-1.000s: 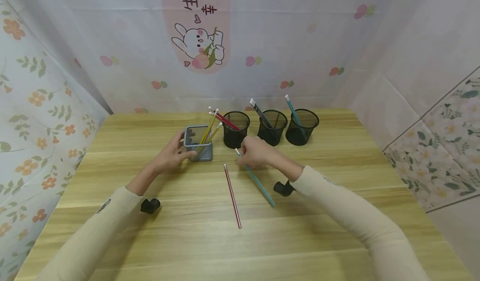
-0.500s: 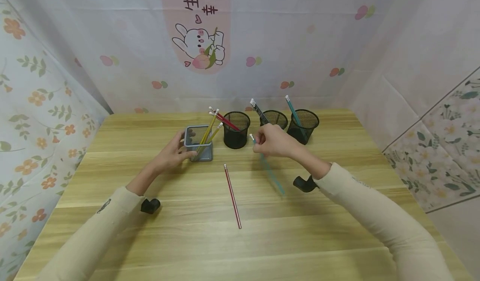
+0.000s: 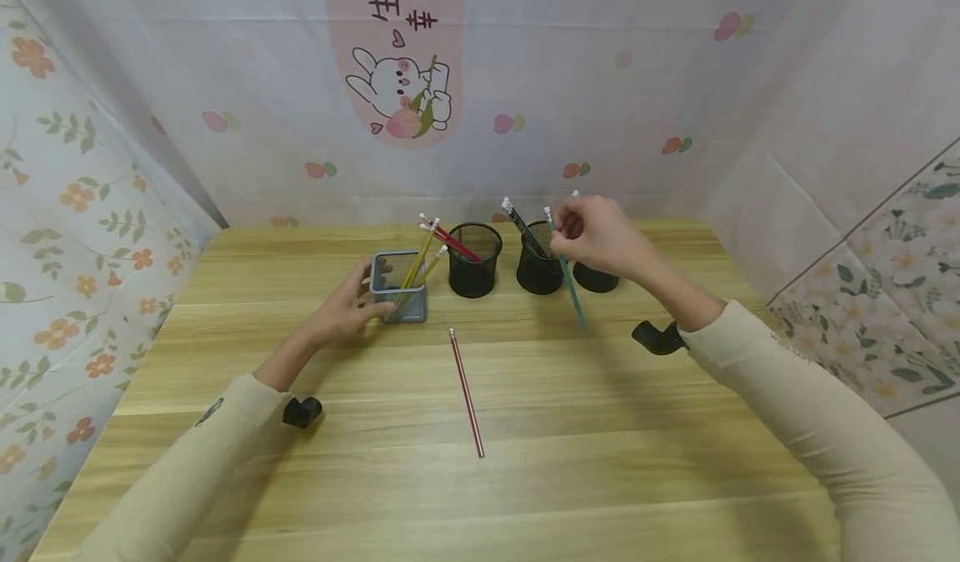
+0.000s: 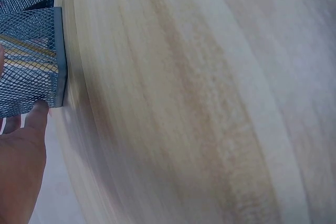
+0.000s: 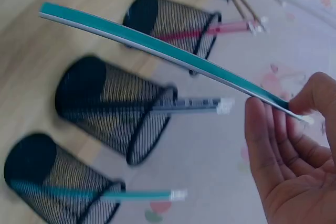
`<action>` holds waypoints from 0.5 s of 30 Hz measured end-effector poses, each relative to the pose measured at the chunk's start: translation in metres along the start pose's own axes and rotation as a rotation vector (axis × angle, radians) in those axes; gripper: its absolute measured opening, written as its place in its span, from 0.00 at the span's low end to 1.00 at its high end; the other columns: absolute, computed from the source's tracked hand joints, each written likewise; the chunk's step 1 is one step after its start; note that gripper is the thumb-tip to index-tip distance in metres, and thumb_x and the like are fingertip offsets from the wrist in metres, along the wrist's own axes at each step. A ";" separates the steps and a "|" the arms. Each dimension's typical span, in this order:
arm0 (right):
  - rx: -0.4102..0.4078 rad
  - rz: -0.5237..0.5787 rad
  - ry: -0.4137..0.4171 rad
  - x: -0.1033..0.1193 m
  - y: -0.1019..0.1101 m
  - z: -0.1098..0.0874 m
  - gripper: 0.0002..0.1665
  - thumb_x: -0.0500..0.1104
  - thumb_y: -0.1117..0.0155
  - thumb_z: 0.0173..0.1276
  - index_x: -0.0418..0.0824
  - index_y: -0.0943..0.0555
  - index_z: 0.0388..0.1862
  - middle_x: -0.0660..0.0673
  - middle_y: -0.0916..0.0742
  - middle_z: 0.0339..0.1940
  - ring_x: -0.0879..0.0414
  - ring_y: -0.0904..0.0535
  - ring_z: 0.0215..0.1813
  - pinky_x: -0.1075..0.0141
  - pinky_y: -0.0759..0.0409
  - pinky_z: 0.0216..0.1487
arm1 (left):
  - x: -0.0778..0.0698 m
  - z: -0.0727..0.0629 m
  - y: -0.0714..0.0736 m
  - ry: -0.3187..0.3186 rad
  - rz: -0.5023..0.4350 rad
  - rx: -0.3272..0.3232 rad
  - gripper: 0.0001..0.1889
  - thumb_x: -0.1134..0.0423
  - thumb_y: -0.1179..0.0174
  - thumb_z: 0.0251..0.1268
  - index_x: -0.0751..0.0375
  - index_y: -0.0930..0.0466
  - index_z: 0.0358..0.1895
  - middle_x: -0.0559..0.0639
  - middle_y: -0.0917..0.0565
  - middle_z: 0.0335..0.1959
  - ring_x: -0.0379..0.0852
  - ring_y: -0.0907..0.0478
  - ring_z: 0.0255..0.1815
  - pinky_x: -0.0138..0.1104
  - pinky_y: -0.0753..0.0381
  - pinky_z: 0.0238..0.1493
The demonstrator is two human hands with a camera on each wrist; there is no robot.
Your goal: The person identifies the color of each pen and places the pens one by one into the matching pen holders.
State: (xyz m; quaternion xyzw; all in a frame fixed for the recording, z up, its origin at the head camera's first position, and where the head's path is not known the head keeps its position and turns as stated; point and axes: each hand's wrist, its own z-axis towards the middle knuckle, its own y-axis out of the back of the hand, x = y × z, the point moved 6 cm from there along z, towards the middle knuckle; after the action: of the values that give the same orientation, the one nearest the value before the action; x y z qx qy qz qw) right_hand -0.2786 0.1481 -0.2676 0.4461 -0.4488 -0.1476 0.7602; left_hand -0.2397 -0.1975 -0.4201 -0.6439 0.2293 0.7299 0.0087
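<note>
My right hand (image 3: 600, 233) pinches a teal pencil (image 3: 572, 291) near its white eraser end, between thumb and fingertips. The pencil slants down, its lower end in front of the black mesh cups; the right wrist view shows this pencil (image 5: 157, 45) at full length. My left hand (image 3: 341, 312) grips a square grey mesh pen holder (image 3: 408, 310), thumb at the front and fingers round its left side. Yellow pencils (image 3: 417, 262) lean in that holder. In the left wrist view a finger presses the mesh holder (image 4: 31, 72) low on its wall.
Three round black mesh cups stand in a row: one with red pencils (image 3: 471, 278), one with black pencils (image 3: 538, 277), and one (image 3: 596, 281) partly behind my right hand, with a teal pencil (image 5: 142, 195). A red pencil (image 3: 467, 395) lies on the wooden table (image 3: 360, 479).
My right hand has lifted the teal pencil from the table and carried it right and back, towards the black cups. The pencil now hangs steeper. My left hand stays on the grey holder.
</note>
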 end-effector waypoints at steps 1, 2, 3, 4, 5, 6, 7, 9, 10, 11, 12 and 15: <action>-0.029 -0.015 0.012 -0.001 0.006 0.001 0.01 0.34 0.40 0.67 0.35 0.23 0.35 0.44 0.15 0.28 0.53 0.18 0.27 0.65 0.20 0.30 | 0.000 0.000 0.000 0.000 0.001 0.001 0.38 0.76 0.39 0.71 0.73 0.53 0.76 0.69 0.45 0.74 0.70 0.46 0.75 0.52 0.33 0.70; -0.060 -0.024 0.019 -0.002 0.013 0.001 0.01 0.34 0.40 0.67 0.35 0.22 0.35 0.44 0.15 0.28 0.53 0.18 0.28 0.66 0.21 0.30 | 0.000 0.000 0.000 0.000 0.003 0.003 0.38 0.76 0.39 0.71 0.73 0.54 0.76 0.70 0.45 0.74 0.71 0.46 0.75 0.52 0.33 0.70; -0.090 -0.030 0.025 -0.003 0.019 0.001 0.01 0.33 0.40 0.66 0.35 0.22 0.35 0.44 0.15 0.28 0.53 0.18 0.28 0.67 0.22 0.30 | -0.001 0.000 0.000 -0.001 0.004 0.004 0.38 0.76 0.39 0.71 0.73 0.54 0.76 0.70 0.45 0.74 0.71 0.46 0.75 0.52 0.33 0.70; -0.120 -0.041 0.033 -0.004 0.026 0.001 0.02 0.33 0.40 0.67 0.35 0.21 0.35 0.44 0.15 0.28 0.52 0.18 0.29 0.69 0.23 0.31 | -0.001 0.000 0.000 0.000 0.005 0.004 0.38 0.76 0.39 0.71 0.73 0.54 0.76 0.70 0.45 0.74 0.71 0.46 0.75 0.52 0.34 0.70; -0.150 -0.049 0.039 -0.004 0.032 0.001 0.02 0.33 0.40 0.67 0.35 0.21 0.35 0.44 0.15 0.29 0.52 0.18 0.30 0.70 0.24 0.31 | -0.001 0.000 0.000 0.001 0.005 0.003 0.38 0.76 0.39 0.71 0.73 0.54 0.76 0.70 0.45 0.74 0.71 0.46 0.75 0.52 0.34 0.70; -0.177 -0.052 0.042 -0.005 0.038 0.001 0.02 0.33 0.40 0.67 0.34 0.20 0.36 0.44 0.15 0.29 0.52 0.18 0.31 0.70 0.25 0.31 | -0.001 0.000 0.000 0.002 0.004 0.003 0.38 0.76 0.39 0.71 0.73 0.54 0.76 0.70 0.45 0.74 0.70 0.46 0.75 0.52 0.34 0.70; -0.204 -0.057 0.050 -0.006 0.044 0.002 0.02 0.33 0.39 0.68 0.34 0.20 0.36 0.43 0.14 0.30 0.52 0.18 0.31 0.71 0.25 0.32 | -0.001 0.000 0.000 0.003 0.004 0.003 0.38 0.76 0.39 0.71 0.73 0.54 0.76 0.70 0.45 0.74 0.70 0.46 0.76 0.52 0.34 0.70; -0.252 -0.062 0.063 -0.007 0.054 0.002 0.02 0.33 0.39 0.68 0.33 0.20 0.36 0.43 0.14 0.30 0.54 0.18 0.31 0.72 0.25 0.32 | -0.001 0.000 0.000 0.004 0.006 0.002 0.38 0.76 0.40 0.71 0.73 0.54 0.76 0.70 0.45 0.74 0.70 0.47 0.76 0.52 0.34 0.70; -0.279 -0.066 0.073 -0.008 0.059 0.002 0.03 0.33 0.39 0.68 0.33 0.20 0.36 0.42 0.14 0.30 0.56 0.18 0.31 0.73 0.25 0.32 | -0.001 -0.001 0.000 0.005 0.006 0.004 0.39 0.76 0.40 0.71 0.73 0.55 0.76 0.70 0.45 0.75 0.70 0.47 0.76 0.52 0.34 0.70; -0.302 -0.072 0.080 -0.008 0.064 0.002 0.03 0.33 0.39 0.68 0.33 0.20 0.36 0.42 0.14 0.30 0.58 0.18 0.30 0.73 0.25 0.33 | -0.001 -0.001 0.000 0.005 0.007 0.005 0.39 0.76 0.40 0.71 0.73 0.55 0.76 0.70 0.45 0.75 0.70 0.47 0.76 0.52 0.34 0.70; -0.326 -0.078 0.088 -0.009 0.068 0.003 0.03 0.33 0.39 0.68 0.33 0.20 0.36 0.41 0.13 0.30 0.60 0.18 0.30 0.73 0.25 0.33 | -0.001 -0.001 0.000 0.004 0.010 0.006 0.39 0.76 0.40 0.71 0.73 0.55 0.76 0.70 0.45 0.75 0.71 0.47 0.76 0.52 0.34 0.70; -0.394 -0.099 0.095 -0.012 0.079 0.005 0.03 0.33 0.39 0.68 0.32 0.21 0.36 0.41 0.13 0.30 0.65 0.20 0.29 0.74 0.25 0.34 | -0.002 -0.001 0.000 0.001 0.013 0.011 0.39 0.76 0.40 0.71 0.73 0.56 0.77 0.71 0.45 0.74 0.71 0.47 0.75 0.52 0.33 0.69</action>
State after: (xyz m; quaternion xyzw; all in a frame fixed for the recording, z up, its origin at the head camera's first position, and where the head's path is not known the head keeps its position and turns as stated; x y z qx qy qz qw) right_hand -0.3029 0.1975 -0.2089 0.3169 -0.3525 -0.2484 0.8448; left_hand -0.2383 -0.1972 -0.4184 -0.6426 0.2373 0.7285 0.0074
